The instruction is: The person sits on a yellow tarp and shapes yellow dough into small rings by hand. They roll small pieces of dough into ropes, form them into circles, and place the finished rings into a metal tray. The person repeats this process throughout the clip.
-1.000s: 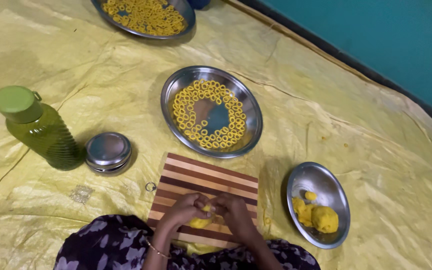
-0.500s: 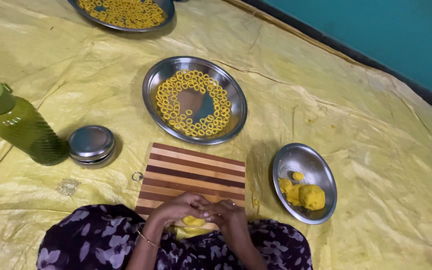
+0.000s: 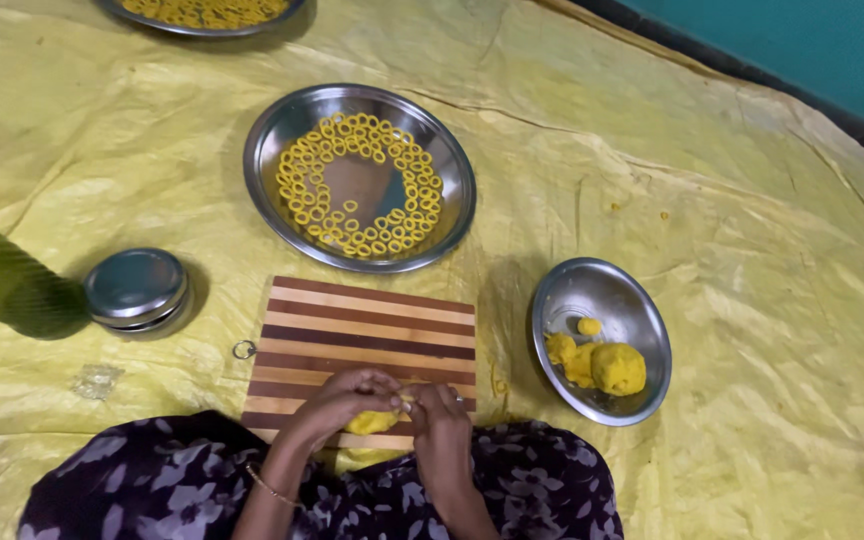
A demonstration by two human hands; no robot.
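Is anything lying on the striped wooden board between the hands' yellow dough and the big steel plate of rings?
Nothing visible. Both hands, left hand and right hand, hold the yellow dough lump at the striped wooden board's near edge; the board's far part up to the steel plate of dough rings is bare.

Steel plate (image 3: 452,150) of yellow rings (image 3: 357,185); second ring plate (image 3: 202,12) at top edge; small bowl (image 3: 642,310) with dough balls (image 3: 617,368); lidded tin (image 3: 137,290); green bottle (image 3: 2,280); yellow sheet (image 3: 752,220).
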